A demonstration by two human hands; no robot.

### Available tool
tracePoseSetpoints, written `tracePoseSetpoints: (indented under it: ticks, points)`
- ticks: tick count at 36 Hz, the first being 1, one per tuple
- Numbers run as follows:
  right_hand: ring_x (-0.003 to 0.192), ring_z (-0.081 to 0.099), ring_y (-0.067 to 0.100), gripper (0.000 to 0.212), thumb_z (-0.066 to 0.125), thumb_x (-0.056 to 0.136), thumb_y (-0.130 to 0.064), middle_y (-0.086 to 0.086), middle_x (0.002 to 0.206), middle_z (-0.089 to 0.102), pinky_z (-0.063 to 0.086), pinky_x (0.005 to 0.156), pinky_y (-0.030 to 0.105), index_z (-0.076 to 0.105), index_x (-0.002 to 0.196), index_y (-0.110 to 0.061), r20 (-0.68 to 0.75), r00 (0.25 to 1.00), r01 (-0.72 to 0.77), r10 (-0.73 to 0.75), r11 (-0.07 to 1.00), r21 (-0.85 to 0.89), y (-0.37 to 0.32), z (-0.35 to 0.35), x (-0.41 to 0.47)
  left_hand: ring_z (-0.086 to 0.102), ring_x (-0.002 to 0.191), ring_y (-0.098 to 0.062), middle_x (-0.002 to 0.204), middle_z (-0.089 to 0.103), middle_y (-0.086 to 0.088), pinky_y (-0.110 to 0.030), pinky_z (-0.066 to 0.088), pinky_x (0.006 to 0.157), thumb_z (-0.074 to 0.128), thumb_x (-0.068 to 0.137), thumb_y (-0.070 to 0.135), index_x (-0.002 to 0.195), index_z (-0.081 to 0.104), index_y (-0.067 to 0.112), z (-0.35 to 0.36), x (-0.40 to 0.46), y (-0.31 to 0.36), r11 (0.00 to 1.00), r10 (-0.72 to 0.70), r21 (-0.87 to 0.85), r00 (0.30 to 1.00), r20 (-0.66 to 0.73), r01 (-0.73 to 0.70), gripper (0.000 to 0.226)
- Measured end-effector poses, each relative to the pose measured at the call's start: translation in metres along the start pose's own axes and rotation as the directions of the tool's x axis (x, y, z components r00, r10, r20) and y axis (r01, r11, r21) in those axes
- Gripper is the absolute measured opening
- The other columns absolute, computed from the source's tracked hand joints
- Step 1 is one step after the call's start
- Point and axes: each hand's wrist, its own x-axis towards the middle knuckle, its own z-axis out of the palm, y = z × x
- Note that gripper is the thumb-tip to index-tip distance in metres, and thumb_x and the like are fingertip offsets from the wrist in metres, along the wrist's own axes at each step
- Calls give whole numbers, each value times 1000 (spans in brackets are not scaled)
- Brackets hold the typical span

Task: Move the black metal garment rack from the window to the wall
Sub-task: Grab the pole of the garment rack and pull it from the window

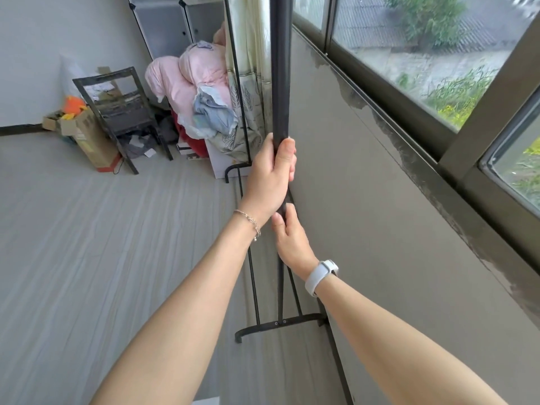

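Head view: both hands, left hand (270, 173) and right hand (287, 238), around rack (280, 83) upright (window-side).

Black metal garment rack (280, 68): thin matte-black tube frame, standing upright on the floor, right alongside the grey wall under the window. Near upright post runs vertically thru centre of frame, top cut off by pic edge. Base of near end: curved black foot bar w/ 2 small bolts at the middle, one end toward the room, other end at the wall; thin diagonal braces rise from it to the post. Low black rail runs along the floor to the far end, approx parallel to wall. Far end: 2nd thin upright + curved foot, next to curtain. No clothes visible on the rack.
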Motion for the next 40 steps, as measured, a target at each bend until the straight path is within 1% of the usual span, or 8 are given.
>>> tracePoseSetpoints:
  ticks: [10, 14, 17, 21, 25, 29, 33, 40]
  points:
    - [59, 35, 6, 17, 41, 93, -25, -6, 71, 45, 34, 56, 16, 38, 76, -31, 83, 996, 30, -32, 999, 25, -4, 10, -4, 37, 50, -5, 58, 37, 3, -23, 38, 54, 35, 93, 23, 72, 38, 20, -18, -11, 9, 999, 10, 49, 996, -92, -5, 22]
    - [57, 39, 1, 10, 45, 92, -25, -14, 66, 43, 35, 55, 10, 44, 82, -26, 140, 990, 25, -28, 999, 22, -9, 22, -2, 41, 53, -12, 58, 39, 1, -32, 41, 62, 35, 86, 32, 72, 40, 21, -39, -16, 9, 995, 22, 95, 994, -103, -13, 19]
    - [56, 40, 1, 21, 46, 91, -24, -14, 63, 40, 35, 55, 11, 42, 74, -34, 196, 980, 33, -36, 999, 18, -15, 37, -2, 43, 57, -19, 59, 42, 0, -38, 41, 69, 35, 86, 33, 72, 42, 22, -59, -21, 10, 993, 26, 118, 992, -122, -12, 19]
    - [65, 46, 12, 11, 47, 91, -25, -1, 75, 53, 38, 61, 15, 51, 95, -16, 280, 959, 38, -40, 999, 15, -23, 62, 2, 46, 59, -16, 61, 45, 1, -35, 43, 72, 33, 87, 33, 73, 44, 23, -88, -28, 13, 988, 24, 157, 987, -156, 1, 20]
    - [92, 56, 38, 19, 42, 92, -27, 18, 89, 57, 47, 80, 42, 48, 98, -10, 363, 930, 58, -57, 998, 9, -29, 90, 4, 48, 56, -8, 63, 46, 0, -24, 43, 69, 31, 92, 28, 74, 43, 22, -118, -35, 15, 984, 17, 175, 978, -210, 20, 22]
    - [96, 56, 36, 14, 37, 94, -28, 25, 101, 60, 38, 72, 31, 41, 89, -16, 431, 900, 73, -71, 997, 12, -37, 122, 2, 46, 56, -13, 62, 45, 0, -31, 41, 71, 31, 86, 36, 74, 43, 22, -146, -42, 14, 981, 16, 190, 955, -298, 42, 21]
    - [100, 57, 35, 19, 39, 93, -30, 22, 103, 63, 46, 85, 41, 46, 94, -12, 501, 864, 61, -60, 998, 16, -48, 159, 12, 48, 54, -8, 63, 47, 1, -34, 42, 71, 33, 84, 39, 75, 47, 23, -184, -44, 12, 980, 31, 194, 913, -408, 53, 23]
    - [96, 56, 42, 25, 43, 92, -22, 32, 100, 61, 46, 86, 50, 51, 103, -1, 590, 799, 135, -117, 991, 14, -68, 248, 35, 49, 51, -4, 66, 48, -1, -14, 45, 58, 30, 95, 22, 76, 48, 22, -275, -44, 8, 972, 71, 223, 816, -574, 72, 26]
